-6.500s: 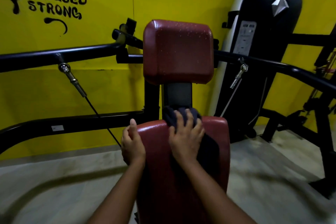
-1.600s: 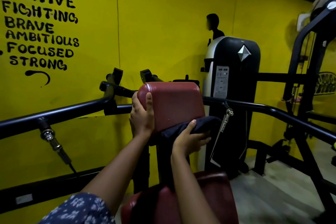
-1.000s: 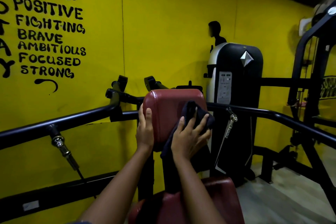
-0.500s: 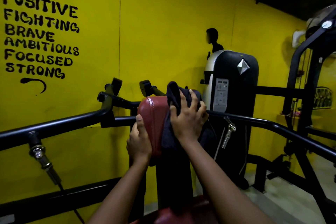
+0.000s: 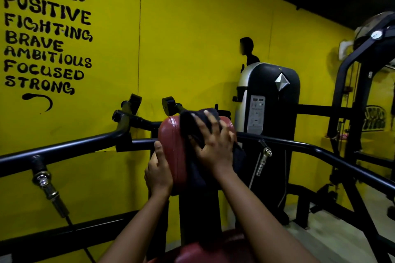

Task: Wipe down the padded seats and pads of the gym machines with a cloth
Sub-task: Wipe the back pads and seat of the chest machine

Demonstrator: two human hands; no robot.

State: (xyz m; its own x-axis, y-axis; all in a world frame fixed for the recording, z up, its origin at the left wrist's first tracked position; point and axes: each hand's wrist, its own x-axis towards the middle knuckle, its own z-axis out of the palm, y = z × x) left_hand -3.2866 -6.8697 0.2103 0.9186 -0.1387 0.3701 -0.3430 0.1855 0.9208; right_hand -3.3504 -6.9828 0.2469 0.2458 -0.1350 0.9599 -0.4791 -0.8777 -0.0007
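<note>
A dark red upper pad (image 5: 173, 151) of the gym machine stands in the middle of the head view. A dark cloth (image 5: 195, 132) lies draped over its top and front. My right hand (image 5: 213, 145) presses the cloth against the pad with fingers spread. My left hand (image 5: 158, 173) grips the pad's lower left edge, thumb on the front. The red seat (image 5: 192, 252) shows at the bottom edge, partly hidden by my arms.
Black machine arms (image 5: 64, 149) run left and right of the pad, the right one (image 5: 320, 153) sloping down. A weight-stack housing (image 5: 269, 100) stands behind on the right. A yellow wall with black lettering is close behind. Another black frame (image 5: 359, 70) is at far right.
My right hand has slid the cloth from the pad's lower right edge up over its front to the top. My left hand has slipped a little lower on the left edge.
</note>
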